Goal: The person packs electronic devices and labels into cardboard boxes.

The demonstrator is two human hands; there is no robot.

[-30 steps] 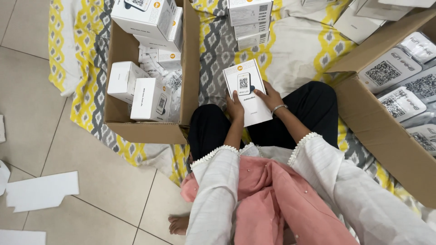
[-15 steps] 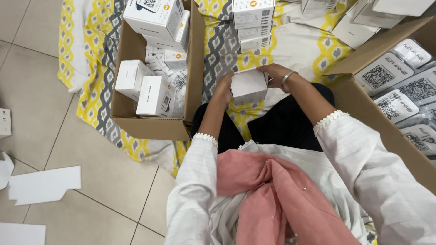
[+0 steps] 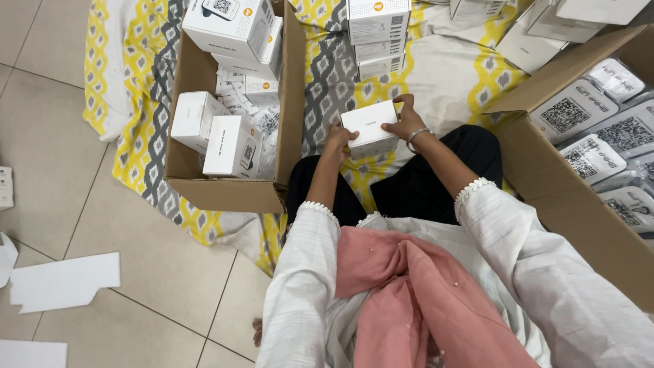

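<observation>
I hold a small white box (image 3: 371,128) between both hands above my lap, over the patterned sheet. My left hand (image 3: 338,138) grips its left end. My right hand (image 3: 407,120), with a bangle on the wrist, covers its right end and top corner. The box is closed and turned on its side. Just left of it stands an open cardboard carton (image 3: 225,192) holding several white boxes. I sit cross-legged in black trousers, a white top and a pink scarf.
A stack of white boxes (image 3: 378,34) stands on the yellow and grey sheet (image 3: 143,146) beyond my hands. A second carton (image 3: 565,197) at right holds wrapped packets with square code labels. White card scraps (image 3: 65,281) lie on the tiled floor at left.
The flat white box that lay on my lap has been lifted and turned on its side. Both hands now hold it farther forward, closer to the carton at left.
</observation>
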